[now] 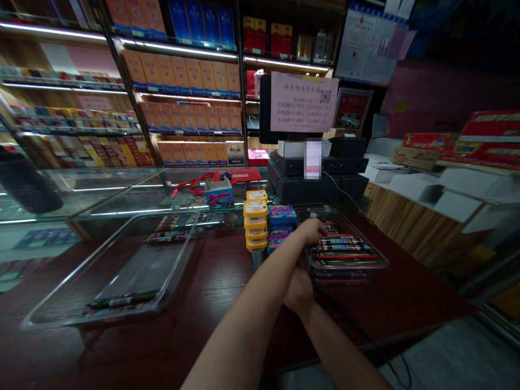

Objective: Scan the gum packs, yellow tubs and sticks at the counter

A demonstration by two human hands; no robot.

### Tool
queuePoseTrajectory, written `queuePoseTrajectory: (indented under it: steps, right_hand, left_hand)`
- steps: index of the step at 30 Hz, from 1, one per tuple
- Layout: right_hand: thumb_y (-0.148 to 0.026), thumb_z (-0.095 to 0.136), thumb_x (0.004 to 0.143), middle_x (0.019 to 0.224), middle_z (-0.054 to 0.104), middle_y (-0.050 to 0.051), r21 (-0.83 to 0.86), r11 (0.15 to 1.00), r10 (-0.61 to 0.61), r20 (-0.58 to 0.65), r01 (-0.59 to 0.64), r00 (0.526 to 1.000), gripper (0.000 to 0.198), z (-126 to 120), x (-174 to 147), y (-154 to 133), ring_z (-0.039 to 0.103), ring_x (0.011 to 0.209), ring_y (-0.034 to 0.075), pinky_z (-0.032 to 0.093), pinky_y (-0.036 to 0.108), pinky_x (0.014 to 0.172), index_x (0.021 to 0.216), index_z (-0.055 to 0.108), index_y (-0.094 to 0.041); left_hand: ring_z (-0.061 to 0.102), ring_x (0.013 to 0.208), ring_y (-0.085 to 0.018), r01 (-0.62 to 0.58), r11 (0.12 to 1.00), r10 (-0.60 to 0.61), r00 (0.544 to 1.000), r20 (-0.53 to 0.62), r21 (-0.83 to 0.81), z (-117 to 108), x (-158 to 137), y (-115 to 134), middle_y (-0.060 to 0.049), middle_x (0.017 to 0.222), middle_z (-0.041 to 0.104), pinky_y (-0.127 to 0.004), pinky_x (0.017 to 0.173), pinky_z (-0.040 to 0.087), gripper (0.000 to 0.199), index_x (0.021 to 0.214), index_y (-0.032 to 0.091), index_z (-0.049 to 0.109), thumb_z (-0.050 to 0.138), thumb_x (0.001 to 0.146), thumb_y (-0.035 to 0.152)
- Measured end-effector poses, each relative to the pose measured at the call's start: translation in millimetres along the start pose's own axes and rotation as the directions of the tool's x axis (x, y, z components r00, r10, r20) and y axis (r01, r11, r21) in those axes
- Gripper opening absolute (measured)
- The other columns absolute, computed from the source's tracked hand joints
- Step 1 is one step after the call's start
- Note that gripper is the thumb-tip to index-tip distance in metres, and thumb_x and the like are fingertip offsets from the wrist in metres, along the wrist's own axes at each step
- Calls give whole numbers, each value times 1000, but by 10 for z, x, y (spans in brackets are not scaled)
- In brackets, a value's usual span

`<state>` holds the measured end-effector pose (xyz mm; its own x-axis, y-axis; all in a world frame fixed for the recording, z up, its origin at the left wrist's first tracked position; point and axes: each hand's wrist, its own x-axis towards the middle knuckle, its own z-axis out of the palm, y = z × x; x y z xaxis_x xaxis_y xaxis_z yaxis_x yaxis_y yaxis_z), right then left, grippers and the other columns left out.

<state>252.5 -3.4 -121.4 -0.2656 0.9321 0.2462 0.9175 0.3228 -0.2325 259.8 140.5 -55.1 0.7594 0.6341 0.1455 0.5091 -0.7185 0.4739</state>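
Note:
My left hand (315, 231) reaches over the clear plastic tray (376, 261) on the right, its fingers bent down among slim, dark patterned sticks or packs (345, 244). What the fingers hold, if anything, is hidden. Crossing beneath the left forearm, my right hand (299, 290) is by the tray's near left corner; its fingers are covered by that forearm. A second clear tray (179, 271) stands on the left, with a few similar slim packs (122, 300) at its near end and more at its far end.
Stacked yellow-lidded tubs (256, 222) and blue-pink boxes (282, 215) stand left of my hands. Behind are a small blue box (219, 193), a monitor with a paper sign (304, 103) and a dark cash drawer (317, 187). A cable hangs by the dark red table's (414, 292) front edge.

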Motion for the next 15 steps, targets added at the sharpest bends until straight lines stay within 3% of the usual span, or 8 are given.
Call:
queuePoseTrajectory:
  steps: [7, 11, 15]
  right_hand:
    - [-34, 51, 80, 96, 70, 8, 10, 1000, 0, 13, 0, 1000, 30, -21, 39, -47, 63, 92, 22, 46, 30, 81, 102, 65, -19]
    - [-29, 55, 78, 100, 68, 6, 23, 999, -22, -5, 22, 1000, 38, -35, 5, -67, 62, 93, 21, 45, 30, 81, 115, 58, -21]
    - [-32, 55, 80, 106, 67, 7, 19, 999, -30, -38, 31, 999, 42, 15, -46, -38, 63, 95, 21, 44, 30, 80, 121, 55, -22]
  left_hand:
    - [64, 91, -17, -3, 997, -11, 985, -171, -79, -115, -283, 84, -7, 100, 71, -28, 86, 49, 31, 102, 15, 71, 51, 78, 10]
    - [64, 92, -18, -17, 996, -5, 969, -249, -87, -345, -606, 109, -8, 98, 71, -28, 85, 49, 28, 102, 14, 70, 51, 81, 12]
    - [64, 93, -17, -63, 997, 45, 937, -347, -40, -664, -1118, 49, -8, 98, 71, -29, 86, 48, 25, 101, 15, 70, 52, 83, 15]
